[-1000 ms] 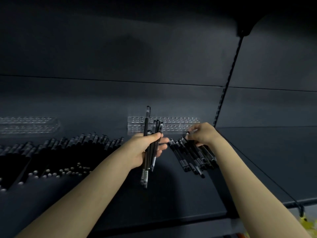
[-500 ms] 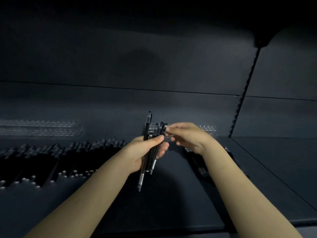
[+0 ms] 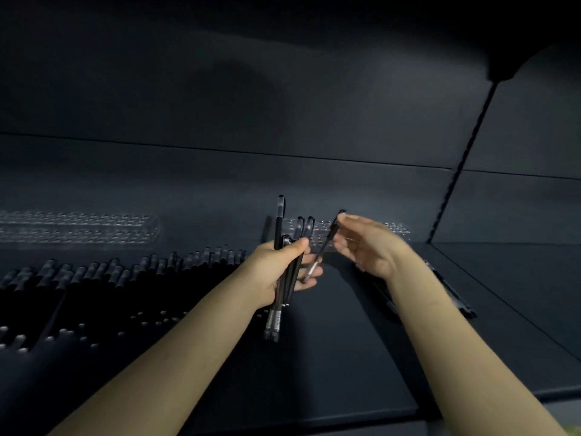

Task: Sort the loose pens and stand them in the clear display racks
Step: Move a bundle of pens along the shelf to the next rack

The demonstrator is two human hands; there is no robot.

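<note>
— What is the left hand (image 3: 283, 269) doing?
— It is gripping a bundle of pens (image 3: 275, 317); the thumb is clamping across slim black barrels; their silvery tips are pointing down.
— And the right hand (image 3: 367, 243)?
— It is pinching a single pen (image 3: 325, 243) by its capped end; the pen is tilting, its metal tip nearing the left fingers.
— Where are the racks sitting?
— A clear rack (image 3: 397, 228), glossy plastic dotted with round holes, is sitting on the matte dark shelf (image 3: 330, 372) just behind both hands; a second clear rack (image 3: 78, 228) is lying far left, behind rows of black pens (image 3: 125, 272); loose pens (image 3: 452, 291) are lying beneath the right forearm.
— Any lettering?
— It is showing too blurred to read.
</note>
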